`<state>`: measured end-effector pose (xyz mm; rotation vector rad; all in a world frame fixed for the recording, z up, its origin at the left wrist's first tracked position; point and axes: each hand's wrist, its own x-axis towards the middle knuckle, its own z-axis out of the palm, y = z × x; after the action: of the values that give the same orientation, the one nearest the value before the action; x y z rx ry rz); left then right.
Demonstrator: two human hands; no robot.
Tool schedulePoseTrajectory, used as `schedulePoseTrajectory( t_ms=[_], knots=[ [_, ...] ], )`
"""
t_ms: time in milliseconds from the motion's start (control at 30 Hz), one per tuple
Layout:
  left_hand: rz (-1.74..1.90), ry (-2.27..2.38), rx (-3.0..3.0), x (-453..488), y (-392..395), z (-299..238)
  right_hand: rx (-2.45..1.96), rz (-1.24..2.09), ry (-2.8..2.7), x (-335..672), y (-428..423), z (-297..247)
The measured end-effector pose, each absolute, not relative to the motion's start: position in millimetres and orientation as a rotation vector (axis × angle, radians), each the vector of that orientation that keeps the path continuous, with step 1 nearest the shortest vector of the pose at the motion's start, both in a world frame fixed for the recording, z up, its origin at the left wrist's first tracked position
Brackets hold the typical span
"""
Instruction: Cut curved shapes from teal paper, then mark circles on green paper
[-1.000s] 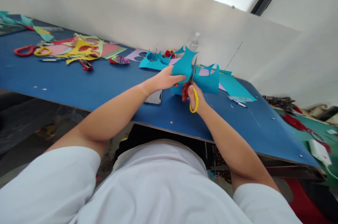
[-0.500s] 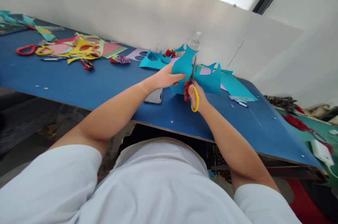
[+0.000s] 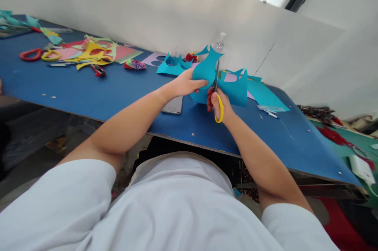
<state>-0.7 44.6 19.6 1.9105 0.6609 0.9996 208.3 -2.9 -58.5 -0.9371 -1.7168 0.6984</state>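
A phone (image 3: 173, 105) lies on the table (image 3: 124, 93) left of the held scissors (image 3: 215, 86), a pen (image 3: 271, 114) right, a bottle (image 3: 219, 46) behind.

The person wears a plain white shirt (image 3: 165, 211), its cloth looking thin and soft, with long loose creases across the front. At the shirt's left side, a short, wide left sleeve (image 3: 73, 188) ends in a straight edge; at its right side, the right sleeve (image 3: 291, 223) matches it in colour and cut. Beyond the sleeves, the left forearm (image 3: 126, 125), right forearm (image 3: 260, 148), left hand (image 3: 186, 82) and right hand (image 3: 223, 105) are bare. A beige-tinted, curved hem (image 3: 183, 154) finishes the shirt's far end.
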Motion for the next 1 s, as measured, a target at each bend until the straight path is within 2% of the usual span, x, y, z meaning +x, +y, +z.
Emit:
schedulePoseTrajectory(
  t_ms=[1000],
  knots=[
    [0.982, 0.714, 1.929, -2, 45, 24, -0.969, 0.678, -1.73, 207, -11, -46]
  ],
)
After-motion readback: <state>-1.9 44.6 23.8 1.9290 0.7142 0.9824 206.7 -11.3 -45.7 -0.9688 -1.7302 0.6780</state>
